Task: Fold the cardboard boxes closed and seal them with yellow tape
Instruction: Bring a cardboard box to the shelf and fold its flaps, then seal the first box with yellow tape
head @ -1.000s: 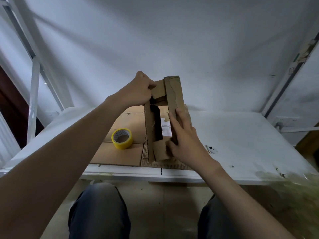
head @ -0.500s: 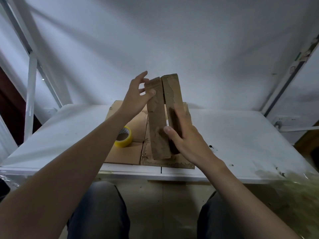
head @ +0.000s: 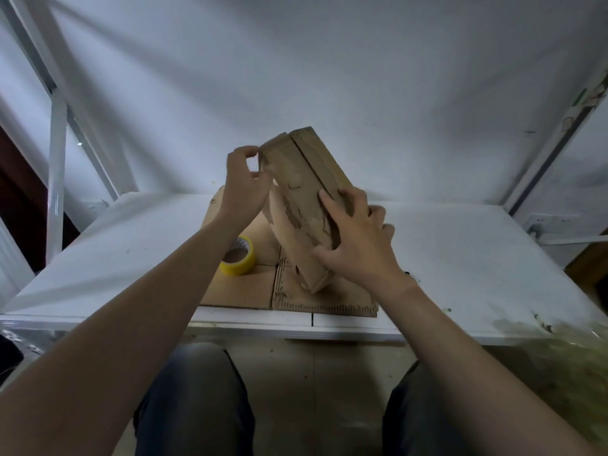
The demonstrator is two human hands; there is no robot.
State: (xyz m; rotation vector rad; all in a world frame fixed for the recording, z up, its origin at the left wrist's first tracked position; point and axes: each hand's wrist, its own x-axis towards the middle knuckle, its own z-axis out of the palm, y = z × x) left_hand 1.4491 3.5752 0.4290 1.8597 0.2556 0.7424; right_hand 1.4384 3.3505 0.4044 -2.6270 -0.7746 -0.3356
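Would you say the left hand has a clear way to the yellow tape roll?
Probably yes: the tape roll lies uncovered just below the left hand, which would first have to release the box corner.

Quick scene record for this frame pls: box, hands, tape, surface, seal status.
box: brown cardboard box, flaps folded shut, tilted, lower end by flat brown cardboard sheets; contact unclear
left hand: pinches the box's top corner
right hand: grips the box's lower right side
tape: yellow tape roll, lying on the sheets, untouched
surface: white table
seal: no tape visible on the seam
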